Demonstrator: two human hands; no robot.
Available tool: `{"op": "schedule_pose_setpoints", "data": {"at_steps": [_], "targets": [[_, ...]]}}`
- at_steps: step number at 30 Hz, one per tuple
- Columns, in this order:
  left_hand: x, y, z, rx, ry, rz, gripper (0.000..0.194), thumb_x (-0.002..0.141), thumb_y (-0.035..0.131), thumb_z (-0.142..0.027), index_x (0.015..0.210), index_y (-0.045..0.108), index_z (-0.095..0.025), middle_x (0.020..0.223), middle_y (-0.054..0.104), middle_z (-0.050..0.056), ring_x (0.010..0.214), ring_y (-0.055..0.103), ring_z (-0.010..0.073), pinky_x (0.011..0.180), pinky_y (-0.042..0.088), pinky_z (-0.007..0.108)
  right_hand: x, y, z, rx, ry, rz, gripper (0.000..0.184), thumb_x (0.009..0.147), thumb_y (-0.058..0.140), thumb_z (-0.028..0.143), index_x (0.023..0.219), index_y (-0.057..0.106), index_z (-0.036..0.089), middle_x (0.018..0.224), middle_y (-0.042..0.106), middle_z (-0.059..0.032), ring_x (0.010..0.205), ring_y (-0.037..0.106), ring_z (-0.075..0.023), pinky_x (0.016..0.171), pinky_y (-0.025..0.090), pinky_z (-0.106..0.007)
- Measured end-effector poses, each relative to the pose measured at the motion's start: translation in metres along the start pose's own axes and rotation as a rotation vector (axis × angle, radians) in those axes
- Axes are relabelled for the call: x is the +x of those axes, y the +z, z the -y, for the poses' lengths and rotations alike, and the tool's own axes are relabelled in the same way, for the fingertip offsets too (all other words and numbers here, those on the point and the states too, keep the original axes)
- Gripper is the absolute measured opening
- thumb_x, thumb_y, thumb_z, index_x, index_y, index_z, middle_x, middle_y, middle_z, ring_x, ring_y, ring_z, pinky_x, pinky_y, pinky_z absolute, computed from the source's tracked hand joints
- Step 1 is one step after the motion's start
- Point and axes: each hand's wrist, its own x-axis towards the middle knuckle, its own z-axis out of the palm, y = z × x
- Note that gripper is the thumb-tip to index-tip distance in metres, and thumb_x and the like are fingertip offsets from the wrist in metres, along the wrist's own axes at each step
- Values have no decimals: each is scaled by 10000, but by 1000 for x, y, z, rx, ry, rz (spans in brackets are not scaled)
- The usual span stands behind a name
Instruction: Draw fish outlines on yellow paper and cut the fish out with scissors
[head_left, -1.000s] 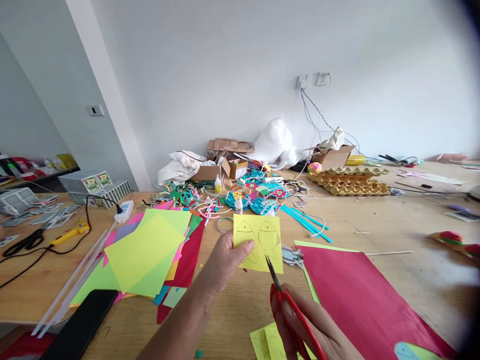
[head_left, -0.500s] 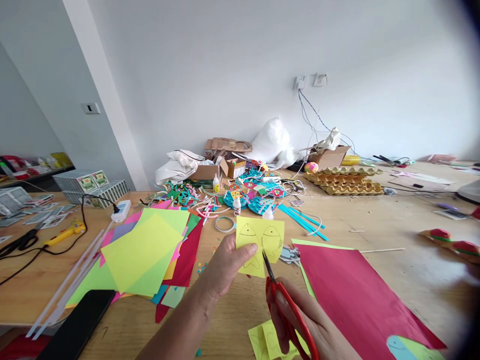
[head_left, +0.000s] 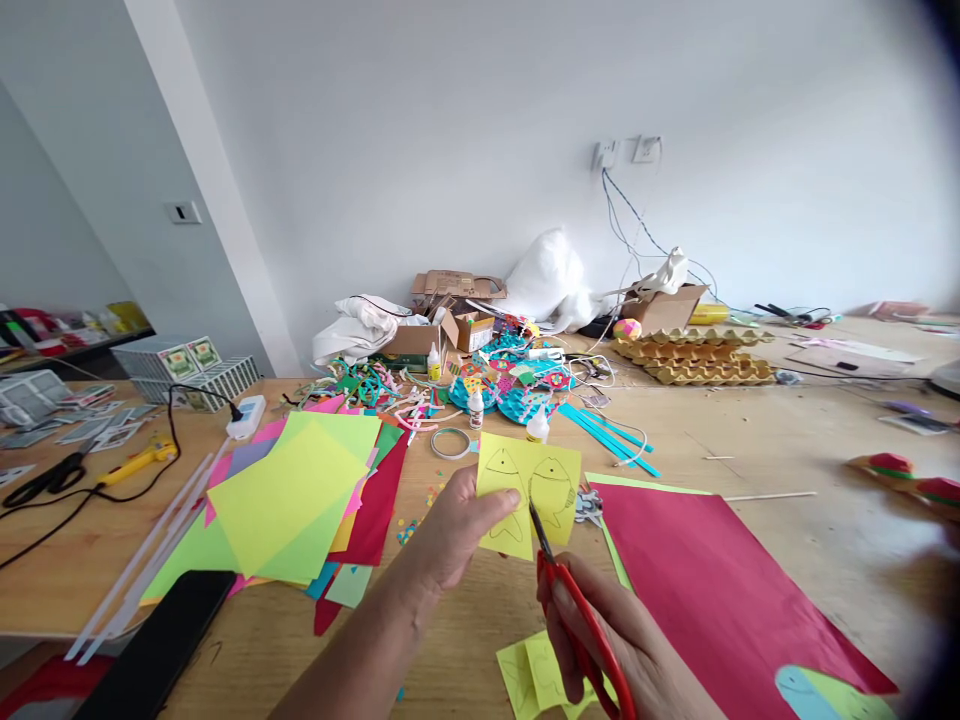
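My left hand pinches a yellow sheet of paper by its left part, thumb on top. Two fish are drawn in dark line on that sheet, side by side. My right hand is closed round the red handles of a pair of scissors. The dark blades reach up into the lower edge of the sheet, between the two fish, where a slit shows. Below, partly behind my right hand, lie more yellow paper pieces with drawn lines.
Coloured sheets are stacked at left, near a black phone. A dark red sheet lies at right, with a blue-and-green paper fish on it. Behind are a tape roll, glue bottles, blue strips and egg trays.
The view has shifted slightly. Around the scissor tips the yellow sheet's two sides sit a little further apart at the lower edge. Both hands keep their holds.
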Motion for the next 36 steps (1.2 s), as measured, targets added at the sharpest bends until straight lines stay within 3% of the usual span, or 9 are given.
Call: {"op": "schedule_pose_setpoints", "data": {"at_steps": [4, 17, 29, 36], "targets": [[0, 0, 2, 12, -23, -23, 306, 736, 631, -261, 1018, 686, -158, 890, 722, 72, 771, 666, 207, 650, 470, 252, -4, 3, 6, 20, -24, -101, 613, 595, 463, 836, 627, 491, 225, 503, 466, 41, 499, 452, -147, 505, 395, -256], [2, 2, 3, -25, -59, 4, 375, 695, 662, -301, 1017, 670, -109, 925, 707, 114, 833, 657, 259, 682, 474, 298, -2, 7, 1, 111, -15, -150, 605, 587, 516, 814, 655, 528, 212, 465, 443, 58, 443, 419, -117, 451, 351, -236], [2, 2, 5, -29, -65, 10, 366, 700, 662, -299, 1016, 672, -114, 943, 705, 112, 860, 654, 266, 718, 476, 312, 5, 9, -13, 28, -19, -157, 480, 791, 454, 665, 677, 482, 200, 461, 435, 63, 430, 416, -97, 426, 307, -208], [1, 4, 7, -21, -73, 14, 389, 685, 670, -301, 1024, 670, -109, 913, 705, 114, 830, 654, 266, 714, 468, 319, 3, 10, -12, 61, -39, -172, 456, 786, 476, 649, 667, 478, 208, 499, 433, 60, 444, 436, -107, 440, 353, -219]]}}
